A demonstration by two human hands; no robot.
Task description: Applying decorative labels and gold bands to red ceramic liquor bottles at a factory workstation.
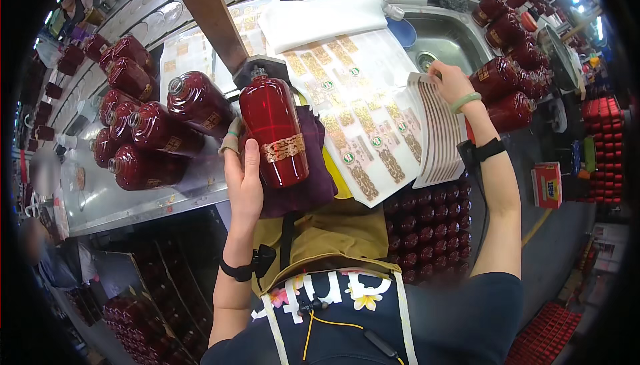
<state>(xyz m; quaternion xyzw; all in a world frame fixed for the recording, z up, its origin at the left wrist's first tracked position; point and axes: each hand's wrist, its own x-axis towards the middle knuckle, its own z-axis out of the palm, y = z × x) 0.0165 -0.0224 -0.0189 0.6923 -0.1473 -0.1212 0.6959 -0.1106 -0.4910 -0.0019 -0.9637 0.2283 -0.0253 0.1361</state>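
A glossy dark red bottle [272, 115] with a patterned gold band lies in front of me on a dark purple cloth [322, 182], its neck pointing away. My left hand [243, 178] grips the bottle's left side, thumb along the glass and covered fingertips by its edge. Farther right, my right hand [453, 84] has its fingers closed at the top of a brown-striped sheet [440, 142]. That sheet lies partly over a white sheet of gold decals [363, 122] with small green-and-red round marks. What the right fingertips pinch is partly hidden.
Several red bottles [167, 128] stand at the left on the metal table [180, 206]. A wooden post [203, 12] rises beyond the held bottle. At the far right are a steel sink [453, 38] with a blue bowl [401, 32] and more red bottles [497, 78].
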